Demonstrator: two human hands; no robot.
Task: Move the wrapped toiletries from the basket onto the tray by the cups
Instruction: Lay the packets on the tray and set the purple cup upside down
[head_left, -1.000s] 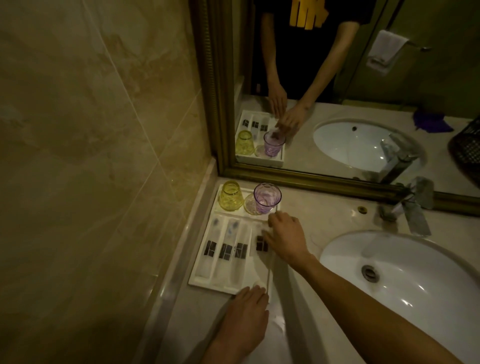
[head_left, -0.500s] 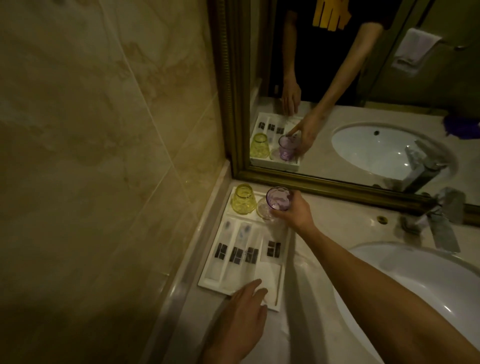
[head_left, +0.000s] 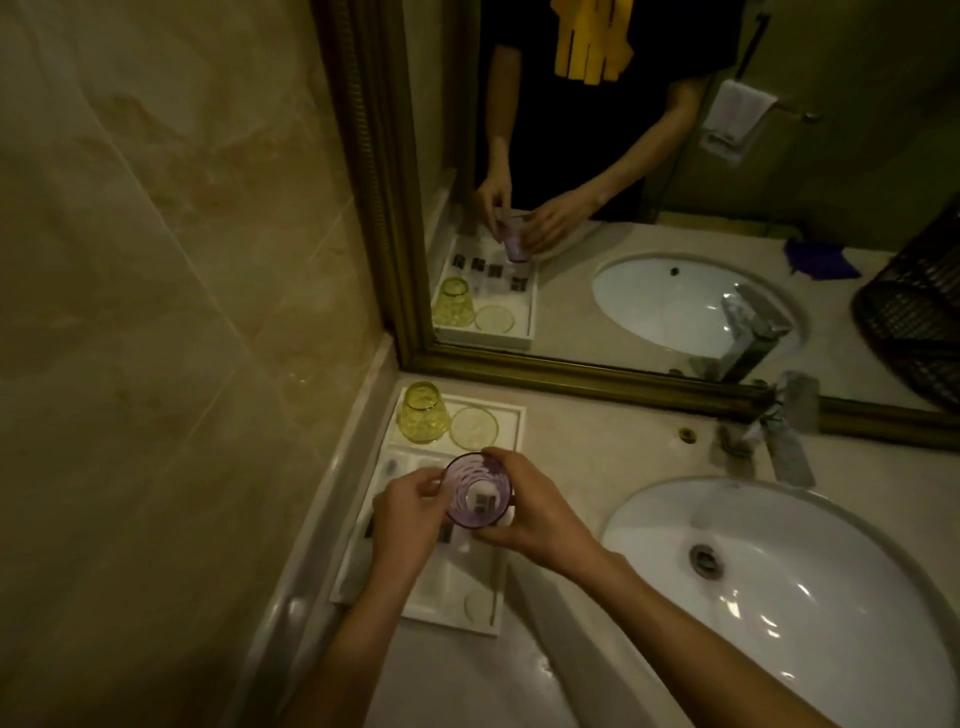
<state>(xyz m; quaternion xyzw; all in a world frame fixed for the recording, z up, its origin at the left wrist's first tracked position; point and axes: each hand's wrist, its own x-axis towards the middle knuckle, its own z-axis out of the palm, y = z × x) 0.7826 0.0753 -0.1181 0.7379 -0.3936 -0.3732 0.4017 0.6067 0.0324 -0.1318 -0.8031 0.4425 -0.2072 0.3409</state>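
White tray (head_left: 511, 415) as landmark, read left to right. At its far left corner an inverted yellow cup (head_left: 422, 414); to that cup's right a bare round coaster (head_left: 474, 427). Above the tray's middle, the left hand (head_left: 408, 517) and right hand (head_left: 524, 512) both close their fingers around an upright purple cup (head_left: 477, 498). The wrapped toiletries (head_left: 445, 532) lie on the tray beneath, largely hidden. Judged step: tidying the cups; next, the cup probably goes onto the coaster, calling for a level, gentle lowering.
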